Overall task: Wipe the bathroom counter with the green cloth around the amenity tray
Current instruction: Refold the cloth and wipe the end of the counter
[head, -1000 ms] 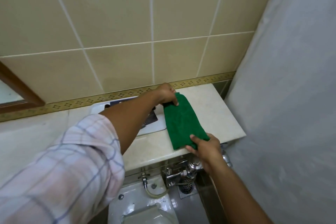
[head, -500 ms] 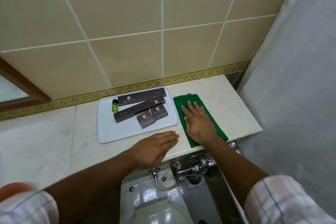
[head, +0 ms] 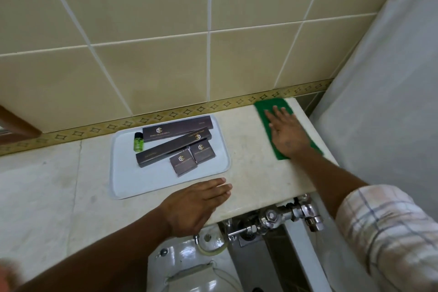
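Two flat hands, both arms reaching out

The right hand lies flat with fingers spread, arm stretched far forward. The left hand lies flat, palm down, fingers together, closer to the body.

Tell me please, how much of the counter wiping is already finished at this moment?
Nothing looks clearly finished. In hand: the right hand presses the green cloth flat on the counter at its far right end, against the wall. The left hand rests at the front edge beside the amenity tray. Left: the counter in front of, behind and left of the tray.
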`<state>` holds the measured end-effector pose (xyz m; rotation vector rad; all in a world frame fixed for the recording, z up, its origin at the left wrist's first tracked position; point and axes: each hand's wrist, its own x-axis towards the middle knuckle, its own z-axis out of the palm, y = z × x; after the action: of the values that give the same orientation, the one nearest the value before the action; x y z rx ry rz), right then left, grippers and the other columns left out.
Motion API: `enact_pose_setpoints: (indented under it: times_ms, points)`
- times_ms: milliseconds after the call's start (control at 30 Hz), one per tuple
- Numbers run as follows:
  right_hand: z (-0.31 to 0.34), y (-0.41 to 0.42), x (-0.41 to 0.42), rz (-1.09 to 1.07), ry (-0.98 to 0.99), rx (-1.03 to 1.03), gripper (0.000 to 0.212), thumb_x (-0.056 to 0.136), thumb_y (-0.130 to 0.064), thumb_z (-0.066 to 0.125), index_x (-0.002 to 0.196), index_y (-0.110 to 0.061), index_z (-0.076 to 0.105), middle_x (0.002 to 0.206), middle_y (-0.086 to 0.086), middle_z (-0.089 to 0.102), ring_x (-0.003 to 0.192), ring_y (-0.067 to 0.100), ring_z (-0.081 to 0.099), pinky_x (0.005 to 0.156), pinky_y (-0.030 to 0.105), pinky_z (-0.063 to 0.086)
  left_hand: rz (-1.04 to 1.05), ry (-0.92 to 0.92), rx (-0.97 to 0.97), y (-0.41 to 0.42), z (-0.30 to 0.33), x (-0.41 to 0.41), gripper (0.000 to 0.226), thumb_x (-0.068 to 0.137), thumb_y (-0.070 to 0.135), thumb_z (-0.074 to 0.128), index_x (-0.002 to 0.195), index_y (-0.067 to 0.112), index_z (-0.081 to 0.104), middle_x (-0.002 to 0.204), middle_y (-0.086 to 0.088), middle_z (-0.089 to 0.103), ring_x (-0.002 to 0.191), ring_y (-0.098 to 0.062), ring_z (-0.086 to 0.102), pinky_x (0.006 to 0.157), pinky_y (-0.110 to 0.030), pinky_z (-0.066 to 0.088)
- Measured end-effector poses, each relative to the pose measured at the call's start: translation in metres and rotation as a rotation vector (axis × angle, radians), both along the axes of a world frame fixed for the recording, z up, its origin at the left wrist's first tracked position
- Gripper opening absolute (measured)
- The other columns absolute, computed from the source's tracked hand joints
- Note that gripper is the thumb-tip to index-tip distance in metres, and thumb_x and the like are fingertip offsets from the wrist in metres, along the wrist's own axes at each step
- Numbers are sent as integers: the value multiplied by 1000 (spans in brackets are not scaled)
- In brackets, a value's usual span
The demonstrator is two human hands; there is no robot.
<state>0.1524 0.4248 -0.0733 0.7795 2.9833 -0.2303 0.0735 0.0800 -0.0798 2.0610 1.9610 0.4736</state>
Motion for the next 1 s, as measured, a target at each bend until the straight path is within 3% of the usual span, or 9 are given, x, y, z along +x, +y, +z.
enact_pose_setpoints:
  times_ms: [167,367,567,833,1000]
  points:
    - [1,49,23,-134,-43,7,54,105,-32,20,157,-21,15,165,9,11,151,29,10,123,45,7,-9,23,3,2,1,-1,49,99,19,43,146,10,43,157,-2,36,149,-17,21,120,-37,25]
    - [5,-40,74,-59,-26,-5,60,99,-43,7,156,-25,6,164,7,6,152,27,1,123,48,5,-1,20,7,2,4,2,49,97,17,46,146,9,44,155,-4,38,148,-19,23,120,-37,24]
    - [-6,-127,73,-12,-12,-24,58,100,-40,15,156,-26,12,164,7,12,152,29,3,122,51,7,17,32,35,1,1,3,51,96,18,48,146,11,44,155,-2,38,148,-17,23,118,-37,28]
    - [5,-58,-39,-34,-17,-24,57,102,-38,17,157,-25,12,166,7,8,152,28,4,123,48,3,15,48,23,2,-3,3,51,97,17,47,148,11,41,157,-2,35,149,-17,20,121,-35,21]
    - [1,-22,-13,20,1,-11,56,101,-39,17,156,-26,18,165,6,14,151,27,10,123,47,8,15,77,12,1,0,3,51,98,18,43,148,10,39,157,-4,34,149,-20,19,123,-31,12]
